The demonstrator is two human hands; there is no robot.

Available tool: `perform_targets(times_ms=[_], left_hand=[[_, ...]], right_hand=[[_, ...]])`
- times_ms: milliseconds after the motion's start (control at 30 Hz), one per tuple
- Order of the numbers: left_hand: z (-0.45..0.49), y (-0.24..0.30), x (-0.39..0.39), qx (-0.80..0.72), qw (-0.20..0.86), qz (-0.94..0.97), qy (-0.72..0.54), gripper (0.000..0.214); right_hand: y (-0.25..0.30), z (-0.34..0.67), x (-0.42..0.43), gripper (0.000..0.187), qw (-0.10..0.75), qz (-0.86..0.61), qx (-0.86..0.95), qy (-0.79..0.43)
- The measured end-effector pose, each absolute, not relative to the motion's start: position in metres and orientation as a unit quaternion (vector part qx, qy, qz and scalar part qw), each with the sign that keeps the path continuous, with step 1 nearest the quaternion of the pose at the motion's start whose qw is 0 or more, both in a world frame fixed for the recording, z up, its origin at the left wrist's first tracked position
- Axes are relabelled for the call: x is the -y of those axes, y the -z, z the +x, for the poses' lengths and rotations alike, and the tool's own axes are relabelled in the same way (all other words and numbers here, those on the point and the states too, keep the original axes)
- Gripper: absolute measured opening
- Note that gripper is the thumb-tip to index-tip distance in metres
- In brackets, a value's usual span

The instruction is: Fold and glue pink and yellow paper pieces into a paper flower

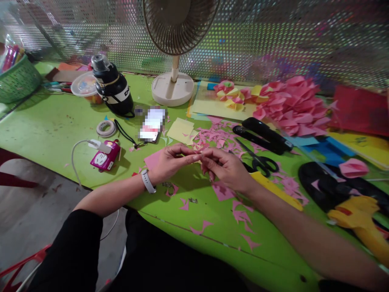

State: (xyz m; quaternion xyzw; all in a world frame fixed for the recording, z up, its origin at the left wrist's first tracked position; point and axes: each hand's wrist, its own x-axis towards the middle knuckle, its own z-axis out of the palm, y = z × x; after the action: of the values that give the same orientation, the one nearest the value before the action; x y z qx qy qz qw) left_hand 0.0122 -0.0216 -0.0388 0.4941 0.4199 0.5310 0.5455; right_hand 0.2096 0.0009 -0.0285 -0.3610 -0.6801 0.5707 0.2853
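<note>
My left hand (172, 161), with a white band on its wrist, and my right hand (224, 167) meet fingertip to fingertip above the green table. Both are closed in a pinch on a small piece of pink paper (201, 149), mostly covered by the fingers. Under my left hand lies a pink paper sheet (152, 160), and another pink square (223, 191) is below my right hand. Pink paper scraps (215, 136) are strewn just beyond the fingers. Black-handled scissors (263, 163) and a black stapler (263, 136) lie to the right of my right hand.
Folded pink paper pieces (293, 105) are heaped at the back right. A fan (172, 89) stands at the back, near a phone (152, 125) and a black bottle (117, 91). A pink power adapter (105, 156) sits left; a yellow glue gun (354, 215) lies far right.
</note>
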Motion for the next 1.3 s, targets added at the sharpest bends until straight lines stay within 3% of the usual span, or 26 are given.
perform_targets(times_ms=[367,567,1033,1300], left_hand=[[0.01,0.039,0.02,-0.389,0.575,0.512,-0.507,0.024],[0.012,0.037,0.019,-0.41,0.552,0.478,-0.547,0.024],[0.008,0.041,0.018,-0.381,0.54,0.535,-0.527,0.018],[0.012,0.04,0.02,-0.39,0.528,0.498,-0.567,0.016]], right_hand=[[0.03,0.214,-0.009,0.028,0.232,-0.331,0.682,-0.61],[0.032,0.21,-0.001,0.025,0.273,-0.357,0.679,-0.58],[0.03,0.212,-0.011,0.024,0.278,-0.308,0.682,-0.602],[0.028,0.205,0.0,0.016,0.352,-0.338,0.76,-0.429]])
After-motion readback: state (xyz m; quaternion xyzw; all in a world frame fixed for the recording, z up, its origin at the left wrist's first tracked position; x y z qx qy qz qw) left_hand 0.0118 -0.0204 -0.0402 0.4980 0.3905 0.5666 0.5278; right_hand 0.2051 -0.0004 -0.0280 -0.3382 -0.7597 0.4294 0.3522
